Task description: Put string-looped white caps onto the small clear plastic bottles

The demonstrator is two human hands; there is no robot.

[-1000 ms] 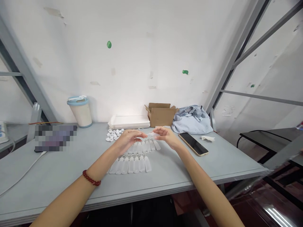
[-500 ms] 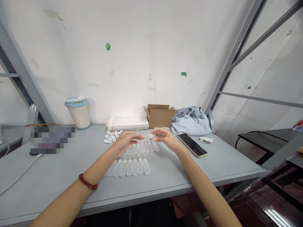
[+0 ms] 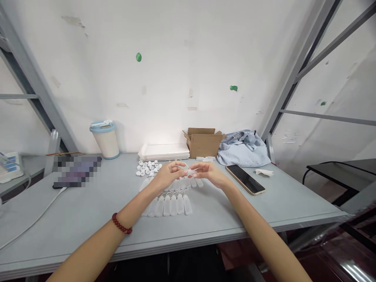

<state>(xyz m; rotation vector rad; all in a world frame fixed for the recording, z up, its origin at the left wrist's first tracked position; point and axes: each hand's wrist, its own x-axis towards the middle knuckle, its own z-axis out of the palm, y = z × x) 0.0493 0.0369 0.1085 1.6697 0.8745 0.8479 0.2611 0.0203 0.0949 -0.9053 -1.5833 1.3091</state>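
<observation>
Both my hands meet above the middle of the grey table. My left hand and my right hand pinch one small clear plastic vial between their fingertips. Just beneath them lie two rows of several clear vials joined side by side on the table. A cluster of small white caps lies to the left of my hands. A red bead bracelet is on my left wrist.
A phone lies to the right, with a crumpled tissue beyond it. At the back stand a white-and-blue cup, stacked white trays, an open cardboard box and a blue cloth bundle. A white cable runs across the left.
My hands have drawn closer together around the vial. The view has shifted slightly, so everything sits a little further right in the picture.
</observation>
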